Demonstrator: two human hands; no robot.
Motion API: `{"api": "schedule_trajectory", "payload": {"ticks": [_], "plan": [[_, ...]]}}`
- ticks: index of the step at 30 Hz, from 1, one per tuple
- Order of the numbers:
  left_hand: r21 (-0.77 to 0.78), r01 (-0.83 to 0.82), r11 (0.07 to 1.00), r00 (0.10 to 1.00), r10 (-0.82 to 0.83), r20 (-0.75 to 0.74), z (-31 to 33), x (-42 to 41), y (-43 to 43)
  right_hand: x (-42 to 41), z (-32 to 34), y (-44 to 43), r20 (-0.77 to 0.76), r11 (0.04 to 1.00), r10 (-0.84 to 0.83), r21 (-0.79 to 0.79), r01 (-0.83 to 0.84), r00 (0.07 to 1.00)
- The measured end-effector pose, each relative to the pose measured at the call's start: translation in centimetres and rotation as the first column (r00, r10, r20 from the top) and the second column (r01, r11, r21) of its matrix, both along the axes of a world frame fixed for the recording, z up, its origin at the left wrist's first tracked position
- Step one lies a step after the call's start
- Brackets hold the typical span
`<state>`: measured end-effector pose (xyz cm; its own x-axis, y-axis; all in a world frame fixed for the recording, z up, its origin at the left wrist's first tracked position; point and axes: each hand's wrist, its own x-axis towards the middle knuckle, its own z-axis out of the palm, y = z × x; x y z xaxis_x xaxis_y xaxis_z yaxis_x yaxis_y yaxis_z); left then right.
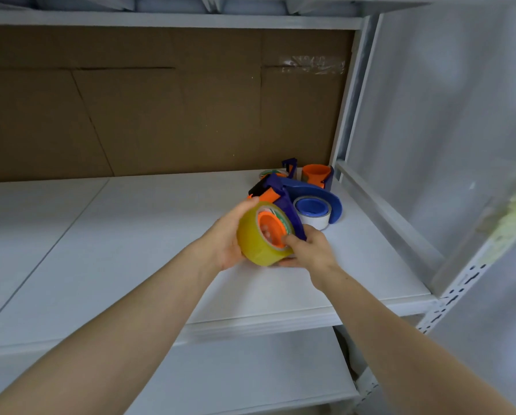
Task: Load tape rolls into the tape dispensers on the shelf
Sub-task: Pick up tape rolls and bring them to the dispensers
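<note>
A yellow tape roll [255, 239] sits on the orange hub of a purple dispenser [283, 202], held just above the white shelf [131, 250]. My left hand [229, 235] grips the roll from its left side. My right hand [309, 250] holds the dispenser from the right, with its thumb on the roll's rim. Behind them a blue dispenser [316, 190] with an orange hub lies on the shelf, and a white tape roll [313, 211] on a blue core stands beside it. Another tape roll [273, 173] shows partly at the back.
A brown cardboard sheet [161, 109] lines the back of the shelf bay. A white metal upright [349, 109] and side rail bound it on the right. A lower shelf [235, 369] lies beneath. A pale green fuzzy object [511, 223] hangs at the far right.
</note>
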<state>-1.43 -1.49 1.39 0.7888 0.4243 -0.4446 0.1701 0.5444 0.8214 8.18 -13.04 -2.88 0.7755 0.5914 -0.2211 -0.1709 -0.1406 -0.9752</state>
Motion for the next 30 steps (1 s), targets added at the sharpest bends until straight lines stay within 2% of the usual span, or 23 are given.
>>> {"api": "schedule_trajectory", "payload": {"ticks": [2,6,8,10,12,15,18,20,22,25,28,30], "plan": [[-0.082,0.017,0.996,0.999,-0.013,0.047,0.7,-1.0,0.3,-0.2,0.0,0.3,-0.020,1.000,0.016,0.022,-0.016,1.000],[-0.043,0.020,0.999,0.992,-0.014,0.125,0.6,-2.0,0.3,-0.7,-0.4,0.6,-0.029,0.998,0.056,0.004,-0.056,0.998],[-0.009,-0.025,1.000,0.993,0.026,0.114,0.3,-2.0,0.1,-1.0,-0.4,0.6,0.134,0.997,0.028,-0.072,-0.018,0.991],[0.074,-0.077,0.994,0.993,0.070,0.096,-0.2,-2.0,-0.2,-1.5,-0.1,0.1,0.318,0.998,-0.024,-0.039,0.039,0.948],[0.140,-0.150,0.979,0.986,0.137,0.094,-0.6,-2.0,-0.6,-2.5,0.3,-0.7,0.411,0.998,0.015,0.055,-0.041,0.912],[0.235,-0.241,0.942,0.969,0.221,0.107,-1.2,-1.8,-0.7,-4.0,-0.3,-1.1,0.513,0.985,0.148,-0.002,-0.171,0.846],[0.244,-0.251,0.937,0.967,0.229,0.115,-1.3,-2.0,-0.8,-4.5,-0.3,-0.5,0.516,0.989,0.124,0.004,-0.147,0.847],[0.243,-0.224,0.944,0.972,0.198,0.127,-1.2,-2.3,-1.3,-4.6,0.5,0.4,0.475,0.998,0.061,-0.014,-0.062,0.878],[0.244,-0.204,0.948,0.977,0.180,0.116,-1.3,-2.5,-2.0,-4.6,1.4,1.1,0.333,0.998,-0.014,-0.045,0.031,0.943],[0.235,-0.221,0.947,0.974,0.201,0.103,-1.0,-2.4,-2.6,-4.5,1.6,1.0,0.106,0.999,0.051,-0.017,-0.050,0.993],[0.205,-0.291,0.934,0.956,0.274,0.106,-0.8,-2.2,-1.8,-4.7,0.5,-0.1,0.194,0.973,0.215,0.047,-0.228,0.957],[0.217,-0.286,0.933,0.958,0.271,0.093,-0.8,-2.1,-1.7,-4.6,-0.2,-0.3,0.238,0.969,0.200,0.093,-0.228,0.950]]}}
